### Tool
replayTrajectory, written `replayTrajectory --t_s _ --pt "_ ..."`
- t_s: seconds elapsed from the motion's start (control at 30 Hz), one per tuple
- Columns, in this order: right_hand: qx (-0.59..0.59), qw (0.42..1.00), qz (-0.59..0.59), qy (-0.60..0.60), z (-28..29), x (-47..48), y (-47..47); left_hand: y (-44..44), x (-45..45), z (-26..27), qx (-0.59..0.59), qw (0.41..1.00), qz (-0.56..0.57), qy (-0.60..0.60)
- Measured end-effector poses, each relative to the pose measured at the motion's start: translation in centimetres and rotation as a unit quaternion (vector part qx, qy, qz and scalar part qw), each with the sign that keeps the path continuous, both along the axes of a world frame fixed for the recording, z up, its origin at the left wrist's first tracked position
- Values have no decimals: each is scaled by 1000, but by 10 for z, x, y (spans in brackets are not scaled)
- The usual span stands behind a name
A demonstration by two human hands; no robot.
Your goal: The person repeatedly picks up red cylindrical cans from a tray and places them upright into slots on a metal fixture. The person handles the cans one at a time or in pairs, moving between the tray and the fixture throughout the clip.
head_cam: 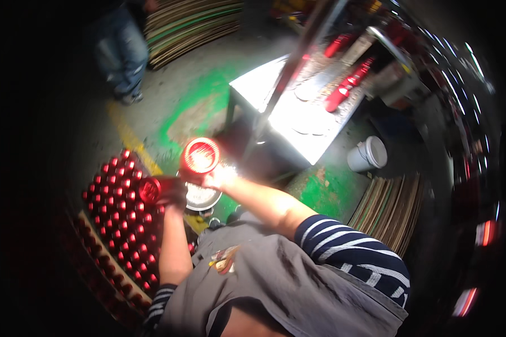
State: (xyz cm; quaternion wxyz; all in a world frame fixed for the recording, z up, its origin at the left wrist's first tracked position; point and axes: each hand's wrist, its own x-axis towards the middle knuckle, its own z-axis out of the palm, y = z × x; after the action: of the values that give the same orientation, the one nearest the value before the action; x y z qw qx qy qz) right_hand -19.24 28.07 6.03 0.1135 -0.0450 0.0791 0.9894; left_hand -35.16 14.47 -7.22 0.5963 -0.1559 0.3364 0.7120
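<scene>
My right hand (222,177) grips a red glass bottle (201,156), its ribbed round base turned up toward me and lit brightly. Lower and to the left, my left hand (174,198) is closed on another red bottle (151,189), whose base also faces me; this hand is dark and blurred. Beneath and beside both hands stands a round pan or bucket (202,198) with pale contents. Many red bottles (122,210) with shiny necks stand in close rows left of my left hand.
Red bottles (337,99) lie in a line on a brightly lit table (316,147) ahead. A white bucket (358,156) stands right of it. Stacked boards (383,202) are at the right, more boards (194,25) at the back. A person (124,54) stands at the upper left.
</scene>
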Motion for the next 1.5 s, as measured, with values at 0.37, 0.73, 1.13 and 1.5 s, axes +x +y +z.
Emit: replayTrajectory --t_s 0.37,0.73,1.13,1.5 --pt "48 998 -34 -36 -6 -18 19 -12 -31 43 13 956 103 -276" --pt "-72 984 -31 -158 38 19 26 18 -9 47 42 952 95 -288" --pt "69 991 -57 -104 22 -7 28 15 -54 35 179 961 -25 -210" --pt "60 988 -104 -100 16 14 24 15 -66 31 321 931 -111 -135"
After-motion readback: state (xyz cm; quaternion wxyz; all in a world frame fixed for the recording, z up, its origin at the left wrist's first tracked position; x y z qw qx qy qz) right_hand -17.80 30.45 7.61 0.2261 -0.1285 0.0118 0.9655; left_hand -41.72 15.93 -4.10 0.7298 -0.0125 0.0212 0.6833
